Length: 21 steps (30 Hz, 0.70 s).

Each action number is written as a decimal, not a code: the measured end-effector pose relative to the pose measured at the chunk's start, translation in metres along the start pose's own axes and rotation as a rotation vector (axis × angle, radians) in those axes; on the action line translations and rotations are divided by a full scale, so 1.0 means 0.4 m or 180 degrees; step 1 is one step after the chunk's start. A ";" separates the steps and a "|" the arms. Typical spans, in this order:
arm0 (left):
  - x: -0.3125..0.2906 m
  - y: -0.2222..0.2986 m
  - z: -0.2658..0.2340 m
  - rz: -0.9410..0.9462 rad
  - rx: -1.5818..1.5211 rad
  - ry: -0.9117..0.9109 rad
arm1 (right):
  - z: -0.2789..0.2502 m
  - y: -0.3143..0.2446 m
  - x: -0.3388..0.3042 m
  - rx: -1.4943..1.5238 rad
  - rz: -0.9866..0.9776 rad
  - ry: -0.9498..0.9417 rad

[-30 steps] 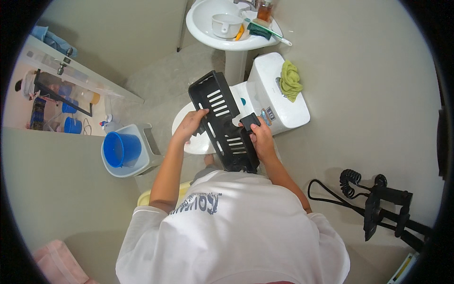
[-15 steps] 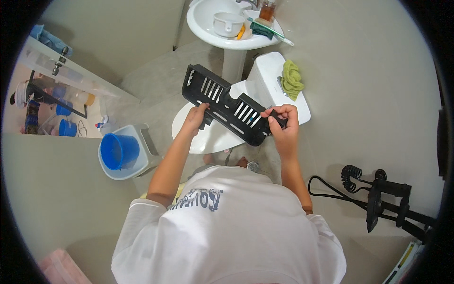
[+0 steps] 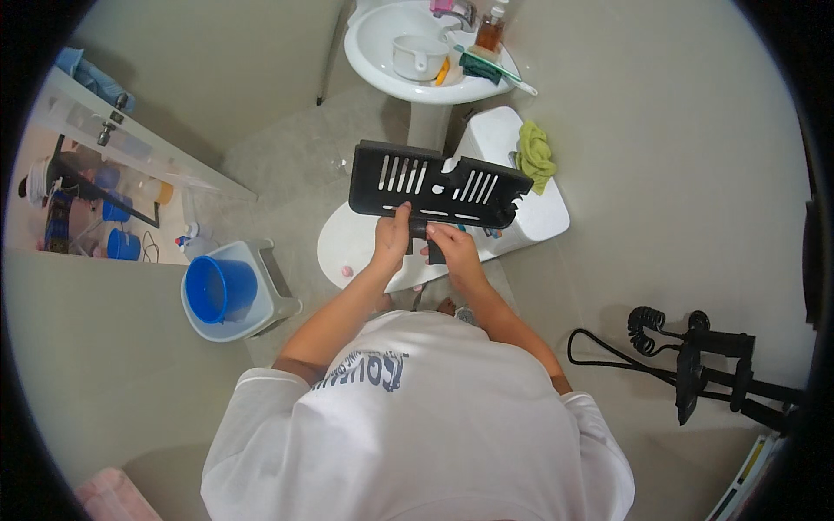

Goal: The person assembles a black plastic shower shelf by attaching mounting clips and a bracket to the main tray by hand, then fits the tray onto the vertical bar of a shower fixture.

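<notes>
A black plastic slotted rack is held up in front of me, above the closed white toilet lid. My left hand grips its near edge, thumb on the inner face. Close beside it, my right hand is closed on a small black piece just below the rack's near edge. Whether that piece is joined to the rack I cannot tell. Most of the left fingers are hidden.
Ahead, a white sink holds a white pot; an amber bottle and brush lie at its right. A green cloth drapes the toilet tank. A blue bucket sits on a stool at left.
The rack has turned from a slant to nearly level, its slotted face now tipped toward view. My right hand has moved left from the rack's end to beside my left hand.
</notes>
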<state>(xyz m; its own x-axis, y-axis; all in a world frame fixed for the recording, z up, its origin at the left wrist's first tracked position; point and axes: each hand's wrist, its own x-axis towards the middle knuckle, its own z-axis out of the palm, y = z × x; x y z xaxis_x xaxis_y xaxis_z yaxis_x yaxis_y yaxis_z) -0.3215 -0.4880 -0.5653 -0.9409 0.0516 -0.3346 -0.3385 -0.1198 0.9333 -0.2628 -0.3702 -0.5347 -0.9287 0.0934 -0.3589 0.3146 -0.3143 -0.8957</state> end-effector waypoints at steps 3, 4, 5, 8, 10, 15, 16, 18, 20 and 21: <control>0.005 -0.011 -0.035 -0.0056 0.0260 0.0114 | -0.005 0.054 0.024 0.0240 0.0012 -0.0076; -0.009 0.022 -0.042 -0.0055 0.1450 0.0057 | -0.005 0.065 0.034 0.0268 -0.0071 -0.0234; -0.011 -0.012 -0.047 0.0355 0.1313 0.0315 | 0.029 0.043 0.022 0.0517 0.0080 -0.0314; -0.022 0.005 -0.015 -0.0010 0.0572 0.0151 | 0.025 0.044 0.021 0.0521 0.0186 -0.0261; -0.031 0.001 -0.001 0.0318 0.0139 0.0165 | 0.015 0.059 0.033 0.0420 0.0064 -0.0064; -0.065 0.048 -0.018 0.0203 0.0232 0.0376 | 0.029 0.027 0.022 0.0330 0.0342 -0.0176; -0.057 0.058 -0.022 0.0345 0.0489 0.0506 | 0.031 0.023 0.019 0.0335 0.0385 -0.0156; 0.003 0.012 -0.072 0.0894 0.1169 0.0729 | 0.030 0.025 0.015 0.0266 0.0304 -0.0253; 0.001 0.056 -0.093 0.0600 0.0883 0.0811 | 0.020 -0.030 -0.032 -0.0072 0.0110 -0.0221; 0.011 0.050 -0.106 0.0574 0.0441 0.0831 | 0.003 -0.067 -0.051 -0.0809 -0.0563 -0.0192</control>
<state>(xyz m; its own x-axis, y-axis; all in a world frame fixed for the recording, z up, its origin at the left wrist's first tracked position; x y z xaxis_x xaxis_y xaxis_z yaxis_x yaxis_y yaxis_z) -0.3329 -0.5321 -0.5535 -0.9619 -0.2157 -0.1680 -0.1791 0.0328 0.9833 -0.2525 -0.3647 -0.5031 -0.9809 0.0670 -0.1824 0.1792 -0.0514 -0.9825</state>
